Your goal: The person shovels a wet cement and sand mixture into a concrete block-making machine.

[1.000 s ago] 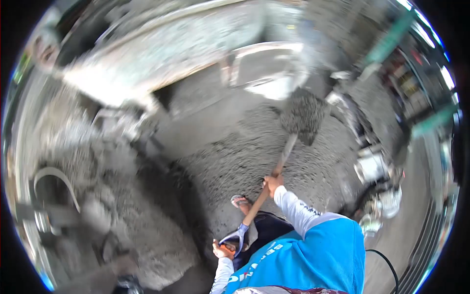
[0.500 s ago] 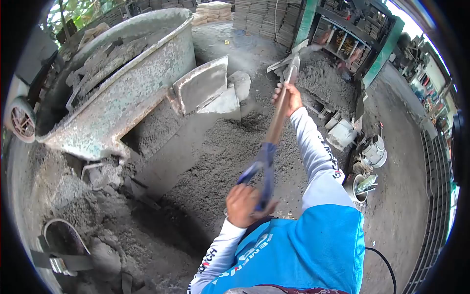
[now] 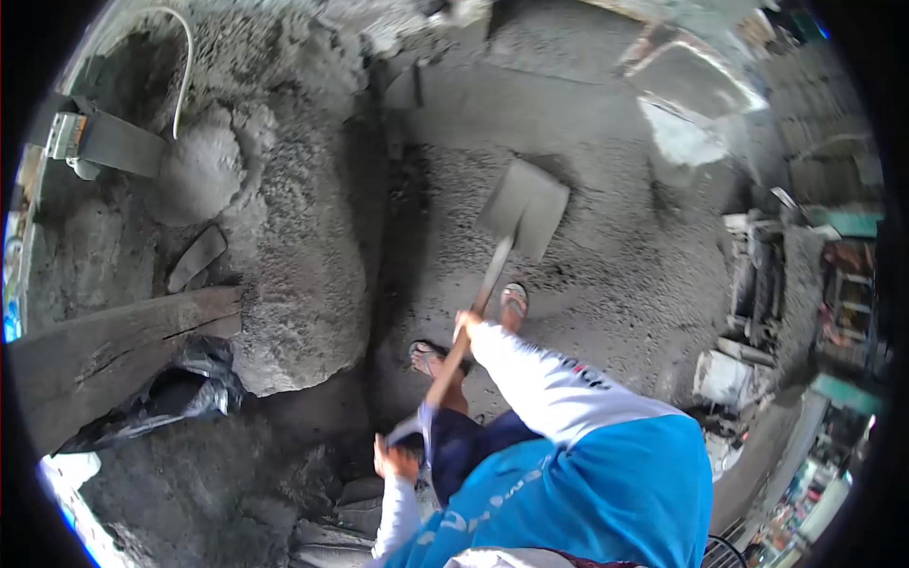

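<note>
A shovel (image 3: 526, 204) reaches away from me, its flat grey blade lying low over the loose grey mix (image 3: 606, 246) on the floor. My right hand (image 3: 468, 327) is wrapped round the wooden shaft partway along. Close to my body, my left hand (image 3: 396, 460) grips the bluish handle at the shaft's end. The blade looks bare, coated in grey dust. Both my feet, in sandals, stand near the shaft, the forward one beside my right hand.
A mound of caked grey material (image 3: 303, 237) rises on the left, with a wooden beam (image 3: 133, 350) and black plastic (image 3: 189, 388) beside it. A metal chute plate (image 3: 691, 80) stands at upper right. Machine parts (image 3: 753, 284) and a whitish container (image 3: 724, 379) line the right.
The view has turned left and down. The shovel has come back from the heap by the machine and now points its blade at the floor mix. Both hands keep their grip.
</note>
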Demonstrator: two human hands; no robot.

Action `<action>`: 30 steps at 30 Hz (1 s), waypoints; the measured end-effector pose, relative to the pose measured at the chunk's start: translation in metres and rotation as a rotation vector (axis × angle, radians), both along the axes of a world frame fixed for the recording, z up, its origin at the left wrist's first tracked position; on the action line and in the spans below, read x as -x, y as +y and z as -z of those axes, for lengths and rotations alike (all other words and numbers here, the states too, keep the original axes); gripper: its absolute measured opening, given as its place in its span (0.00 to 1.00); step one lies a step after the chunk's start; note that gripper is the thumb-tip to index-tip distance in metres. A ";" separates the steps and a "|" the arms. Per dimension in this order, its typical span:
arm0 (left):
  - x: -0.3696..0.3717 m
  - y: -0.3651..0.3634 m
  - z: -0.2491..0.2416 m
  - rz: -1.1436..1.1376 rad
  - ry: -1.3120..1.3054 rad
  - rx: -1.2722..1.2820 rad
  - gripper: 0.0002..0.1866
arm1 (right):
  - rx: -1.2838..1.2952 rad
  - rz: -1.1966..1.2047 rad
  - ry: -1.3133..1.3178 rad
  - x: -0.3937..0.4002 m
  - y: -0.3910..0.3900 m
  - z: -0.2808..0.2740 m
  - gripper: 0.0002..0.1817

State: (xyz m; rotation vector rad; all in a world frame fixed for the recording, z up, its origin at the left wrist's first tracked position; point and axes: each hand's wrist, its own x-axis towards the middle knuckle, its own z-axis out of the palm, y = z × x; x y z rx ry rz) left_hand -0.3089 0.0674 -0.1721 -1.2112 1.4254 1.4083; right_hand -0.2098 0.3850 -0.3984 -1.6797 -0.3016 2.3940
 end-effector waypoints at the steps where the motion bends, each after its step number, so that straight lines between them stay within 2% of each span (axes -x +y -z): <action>1: -0.024 -0.052 0.003 -0.128 0.016 0.210 0.19 | 0.142 -0.097 -0.054 0.010 -0.057 0.010 0.06; 2: -0.040 -0.102 -0.009 -0.152 0.009 0.286 0.19 | 0.279 -0.136 -0.104 0.015 -0.103 0.009 0.06; 3: -0.047 -0.100 -0.065 -0.018 -0.004 0.465 0.21 | 0.391 -0.159 -0.132 0.016 -0.141 0.005 0.06; 4: -0.062 -0.134 -0.070 -0.053 0.080 0.509 0.22 | 0.471 -0.167 -0.144 0.014 -0.164 0.003 0.06; 5: -0.071 -0.147 -0.071 -0.215 0.169 0.657 0.22 | 0.541 -0.169 -0.153 0.011 -0.178 0.000 0.06; 9: -0.033 -0.124 -0.056 -0.132 0.107 0.658 0.23 | 0.621 -0.117 -0.123 0.016 -0.145 0.045 0.06; 10: -0.031 -0.101 -0.051 -0.113 0.084 0.643 0.23 | 0.597 -0.086 -0.096 0.023 -0.122 0.069 0.06; 13: 0.017 0.032 0.088 0.058 0.529 0.308 0.12 | 0.448 0.040 0.011 0.049 -0.016 0.138 0.06; 14: 0.036 0.119 0.087 0.070 0.383 0.209 0.13 | 0.382 0.072 0.011 0.057 0.021 0.150 0.06; 15: 0.045 0.167 0.082 0.258 0.390 0.337 0.18 | 0.321 0.101 -0.014 0.059 0.051 0.160 0.06; 16: 0.052 0.141 0.114 0.203 0.420 0.239 0.23 | 0.291 0.115 -0.045 0.056 0.067 0.168 0.06; 18: 0.051 0.145 0.093 0.191 0.380 0.350 0.24 | 0.303 0.122 -0.117 0.055 0.049 0.169 0.07; 20: 0.037 0.121 0.086 0.153 0.383 0.339 0.24 | 0.144 0.202 -0.044 0.039 0.028 0.143 0.10; 21: 0.027 0.108 0.086 0.140 0.430 0.330 0.24 | 0.182 0.230 -0.128 0.036 0.034 0.106 0.12; 22: 0.019 0.098 0.081 0.158 0.427 0.365 0.23 | 0.188 0.260 -0.187 0.028 0.031 0.087 0.10; 25: 0.002 0.078 0.067 0.171 0.338 0.310 0.23 | 0.177 0.311 -0.154 -0.015 0.021 0.065 0.11; 28: -0.024 0.104 0.036 0.245 0.276 0.287 0.23 | 0.203 0.382 -0.122 -0.071 0.025 0.066 0.09; 30: -0.034 0.115 0.037 0.296 0.216 0.156 0.23 | 0.157 0.473 -0.289 -0.103 0.067 -0.017 0.09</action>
